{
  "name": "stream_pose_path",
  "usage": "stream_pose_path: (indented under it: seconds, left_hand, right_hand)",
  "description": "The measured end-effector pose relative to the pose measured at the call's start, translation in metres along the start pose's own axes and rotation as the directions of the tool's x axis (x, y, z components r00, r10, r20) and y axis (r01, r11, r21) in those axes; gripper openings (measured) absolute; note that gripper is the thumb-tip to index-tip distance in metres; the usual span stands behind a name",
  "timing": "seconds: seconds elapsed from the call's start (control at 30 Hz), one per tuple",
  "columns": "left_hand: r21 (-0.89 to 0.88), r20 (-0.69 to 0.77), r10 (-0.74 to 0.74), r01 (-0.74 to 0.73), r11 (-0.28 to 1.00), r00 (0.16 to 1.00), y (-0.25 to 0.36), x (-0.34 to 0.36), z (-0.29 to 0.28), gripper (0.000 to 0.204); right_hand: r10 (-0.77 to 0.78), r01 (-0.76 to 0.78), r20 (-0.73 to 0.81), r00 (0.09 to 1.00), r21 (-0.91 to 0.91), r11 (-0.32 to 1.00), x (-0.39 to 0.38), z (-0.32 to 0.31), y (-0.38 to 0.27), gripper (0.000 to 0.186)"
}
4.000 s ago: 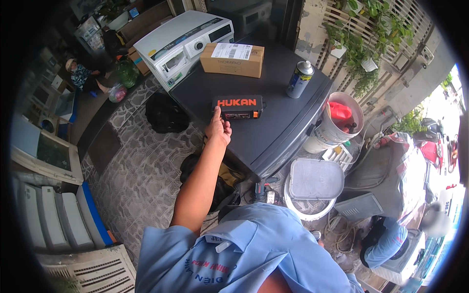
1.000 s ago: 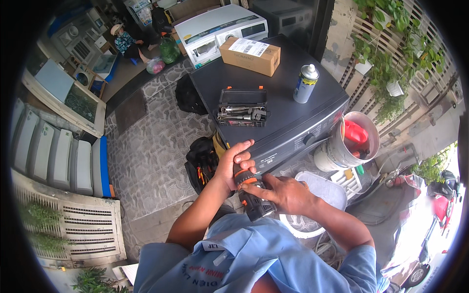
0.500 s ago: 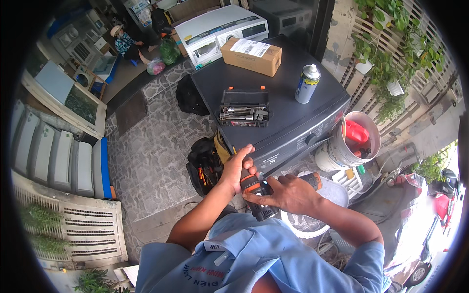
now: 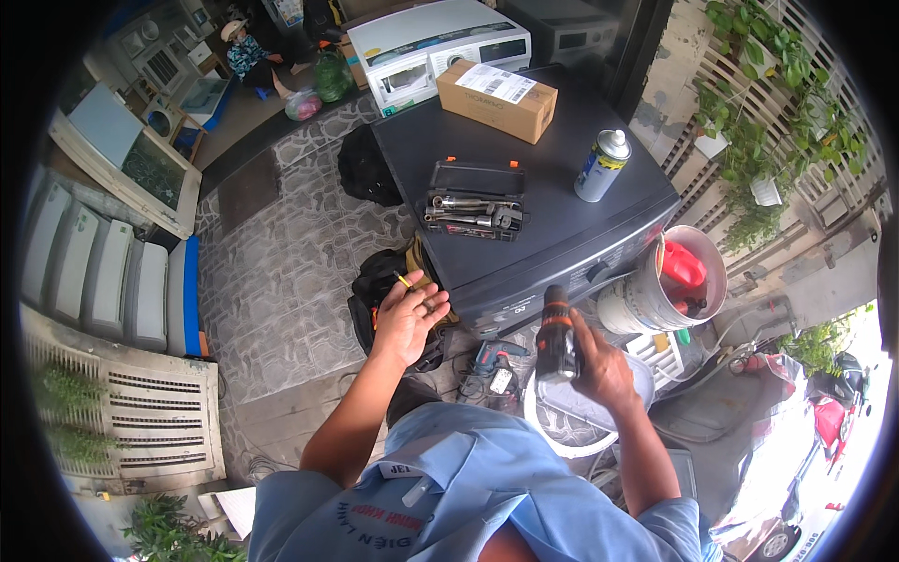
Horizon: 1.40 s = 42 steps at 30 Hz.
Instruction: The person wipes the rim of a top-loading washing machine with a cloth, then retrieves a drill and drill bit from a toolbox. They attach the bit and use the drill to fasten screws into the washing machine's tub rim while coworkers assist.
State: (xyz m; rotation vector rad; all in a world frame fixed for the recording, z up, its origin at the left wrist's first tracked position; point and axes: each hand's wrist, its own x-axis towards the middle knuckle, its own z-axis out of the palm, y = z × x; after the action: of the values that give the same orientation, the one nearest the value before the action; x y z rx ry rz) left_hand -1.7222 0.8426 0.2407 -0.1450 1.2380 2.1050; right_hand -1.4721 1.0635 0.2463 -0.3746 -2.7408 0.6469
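My right hand [image 4: 604, 370] grips a black and orange cordless drill [image 4: 556, 333], held upright in front of the dark washing machine [image 4: 552, 244]. My left hand [image 4: 407, 318] is raised palm up beside the machine's front corner, with a small bit [image 4: 404, 280] pinched at its fingertips and a tiny dark part lying on the palm. On top of the machine lies an open black tool case [image 4: 476, 201] with sockets and wrenches in it.
A cardboard box [image 4: 496, 99] and a spray can [image 4: 601, 165] stand on the machine's top. A black tool bag [image 4: 379, 286] and a second drill [image 4: 494, 361] lie on the stone floor. A white bucket [image 4: 670, 286] with red items stands right. A person sits far back left.
My hands have parted: the right one lifted the drill up and to the right, the left one moved left and opened palm up. Earlier the tool case was shut under my left hand.
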Motion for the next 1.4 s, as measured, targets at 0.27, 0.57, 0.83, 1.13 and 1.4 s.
stream_pose_path:
  seconds: [0.27,0.57,0.83,1.13,1.4]
  left_hand:
    - [0.174,-0.006,0.043,-0.041,0.984,0.999,-0.023,-0.040,-0.028,0.042]
    - [0.229,-0.272,0.264,-0.205,0.952,0.925,-0.022,-0.085,-0.090,0.039]
    - [0.352,-0.273,0.320,-0.216,0.911,0.907,-0.020,-0.081,-0.118,0.038]
    - [0.800,0.580,0.407,-0.587,-0.121,0.706,0.093,0.037,0.031,0.028]
    - [0.590,0.734,0.072,-0.582,-0.560,0.675,0.095,0.127,0.089,0.027]
  right_hand:
    - [-0.092,0.154,0.222,0.971,-0.278,0.948,0.138,-0.034,0.082,0.103]
    - [-0.252,0.326,0.257,0.933,-0.312,0.892,0.247,-0.014,0.129,0.110]
    - [-0.206,0.269,0.270,0.941,-0.223,0.937,0.267,-0.001,0.129,0.111]
    - [-0.156,0.204,0.199,0.967,-0.252,0.946,0.267,0.010,0.130,0.112]
    - [0.000,0.046,0.141,0.990,-0.326,0.944,0.256,0.011,0.112,0.110]
